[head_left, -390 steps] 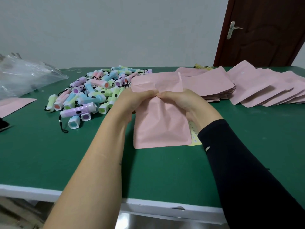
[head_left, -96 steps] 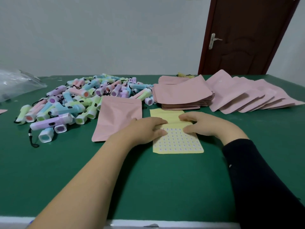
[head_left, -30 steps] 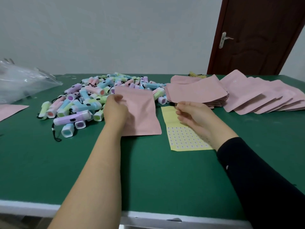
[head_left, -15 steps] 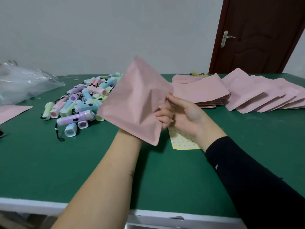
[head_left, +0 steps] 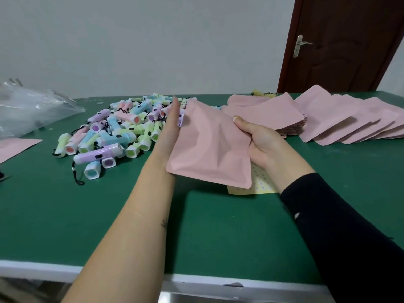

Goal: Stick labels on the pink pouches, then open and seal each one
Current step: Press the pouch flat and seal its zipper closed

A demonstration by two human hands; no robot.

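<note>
Pink pouch (head_left: 207, 149) held tilted just above the green table (head_left: 218, 226), centre of view. Right hand (head_left: 264, 145) clamps its 3 o'clock edge, thumb on top. Left hand (head_left: 171, 125) lies against its 10 o'clock edge, fingers straight. Yellow label sheet (head_left: 260, 184) at the pouch's 5 o'clock, partly covered. Pastel flashlights (head_left: 122, 132) heaped at 10 o'clock; spare pouches (head_left: 269, 114) at 2 o'clock.

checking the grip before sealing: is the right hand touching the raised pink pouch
Touching. The head view shows the right hand gripping the pink pouch at its right edge, with the thumb pressed on its top face.
</note>
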